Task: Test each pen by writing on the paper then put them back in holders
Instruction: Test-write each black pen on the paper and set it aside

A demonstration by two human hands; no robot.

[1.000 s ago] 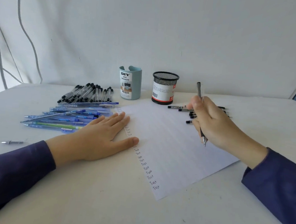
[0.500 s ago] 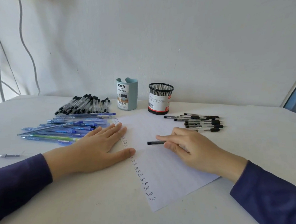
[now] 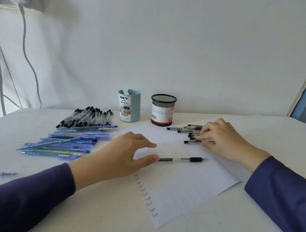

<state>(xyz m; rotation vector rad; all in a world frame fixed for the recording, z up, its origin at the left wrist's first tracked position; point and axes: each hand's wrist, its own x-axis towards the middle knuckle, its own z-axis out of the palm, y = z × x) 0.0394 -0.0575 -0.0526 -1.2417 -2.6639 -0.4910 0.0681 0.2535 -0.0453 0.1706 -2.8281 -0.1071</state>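
Black-capped clear pen (image 3: 181, 159) flat on white paper (image 3: 189, 186), left hand (image 3: 126, 152) grip slack, holding nothing, thumb touching pen's end, right hand (image 3: 224, 138) over pen pile (image 3: 183, 129), cannot tell its grip

The person wears a long-sleeved top of dark, navy-purple cloth. The left sleeve (image 3: 27, 194) is plain and matte, with soft folds along its length, and ends at the wrist in a simple straight edge. The right sleeve (image 3: 283, 192) is the same colour and cloth, with a similar plain hem. The left hand (image 3: 121, 153) and the right hand (image 3: 224, 138) are bare.
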